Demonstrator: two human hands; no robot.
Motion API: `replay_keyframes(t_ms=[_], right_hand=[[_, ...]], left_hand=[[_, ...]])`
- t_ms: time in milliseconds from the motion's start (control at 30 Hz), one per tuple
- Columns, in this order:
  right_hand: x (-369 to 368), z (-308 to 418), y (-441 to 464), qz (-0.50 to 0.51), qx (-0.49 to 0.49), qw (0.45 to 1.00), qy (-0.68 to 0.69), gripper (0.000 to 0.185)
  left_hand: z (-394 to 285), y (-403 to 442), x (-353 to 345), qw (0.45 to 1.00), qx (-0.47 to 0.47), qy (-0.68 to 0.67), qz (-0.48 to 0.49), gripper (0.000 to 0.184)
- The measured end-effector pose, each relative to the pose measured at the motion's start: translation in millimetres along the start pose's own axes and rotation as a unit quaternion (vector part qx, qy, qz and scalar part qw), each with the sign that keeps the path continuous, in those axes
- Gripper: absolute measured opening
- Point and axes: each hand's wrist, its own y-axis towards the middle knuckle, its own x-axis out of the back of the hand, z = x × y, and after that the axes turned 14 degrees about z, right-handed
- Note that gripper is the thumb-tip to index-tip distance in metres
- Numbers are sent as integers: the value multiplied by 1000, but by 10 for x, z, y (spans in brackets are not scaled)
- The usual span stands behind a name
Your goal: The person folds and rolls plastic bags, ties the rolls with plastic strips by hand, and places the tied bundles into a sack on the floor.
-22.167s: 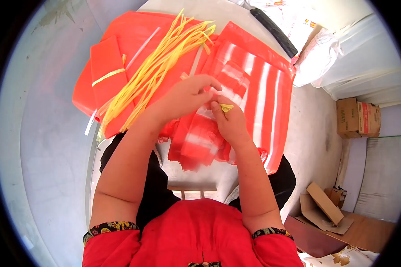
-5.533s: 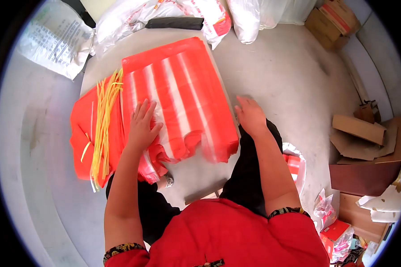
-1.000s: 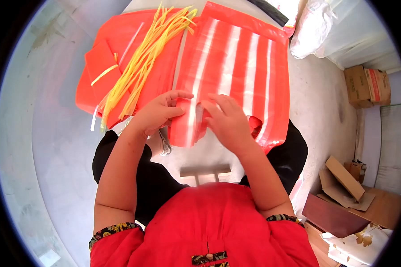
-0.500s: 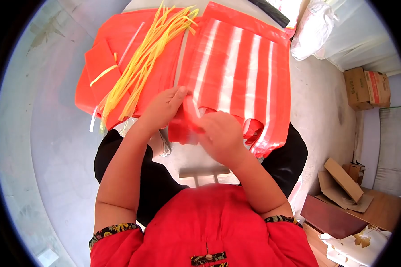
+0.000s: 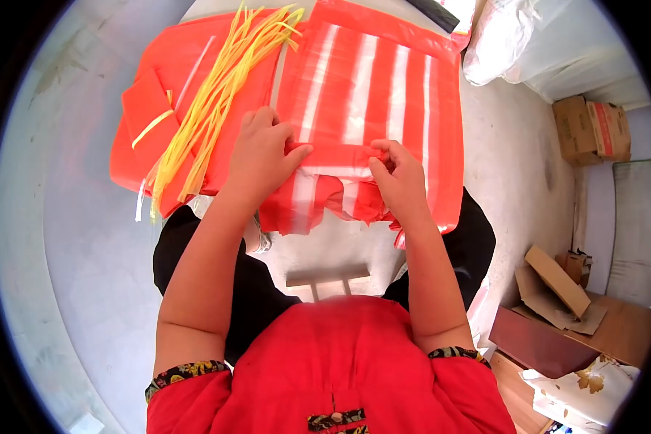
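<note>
A stack of red-and-white striped plastic sheets (image 5: 372, 87) lies before me, its near edge loose and crumpled. A narrow folded band of red plastic (image 5: 333, 156) stretches between my hands over the near part of the stack. My left hand (image 5: 259, 152) grips the band's left end, its thumb pointing right along it. At the other end, my right hand (image 5: 400, 179) pinches the band between thumb and fingers. Left of the stack, a bundle of yellow plastic ties (image 5: 220, 94) rests on plain red plastic sheets (image 5: 170, 54).
A smaller folded red packet (image 5: 143, 108) with a yellow tie lies at the left. A white plastic bag (image 5: 498, 43) and a black bar (image 5: 434, 13) are at the upper right. Cardboard boxes (image 5: 592, 132) stand along the right wall. Below, a wooden stool or bench part (image 5: 328, 275) shows between my knees.
My right hand has moved away to the right, and the red plastic between my hands now lies as a level folded band. My left hand has shifted slightly left and up.
</note>
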Motion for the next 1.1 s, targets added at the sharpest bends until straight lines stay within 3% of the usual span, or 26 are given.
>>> replay_keyframes(t_ms=[267,367,467,700,767,1100], right_hand=[[-48,-96,13,-37,11,992,-124,27],[-59,-83,10,-43,25,988,-143,25],[-54,-87,6,-37,36,985,-166,25],[136,-270,-174,-55,103,981,-154,32],[207,-314,-303,-41,124,970,-206,34],[112,-333,-389,5,253,939,-232,34]], left_hand=[[-195,121,-41,995,-80,62,-20,20],[-293,136,-194,976,-201,-16,78,15],[-516,88,-319,954,-229,-142,133,24],[-520,135,-422,953,-249,-81,153,41],[-521,134,-392,949,-255,-85,163,45],[-533,119,-314,944,-245,-102,196,44]])
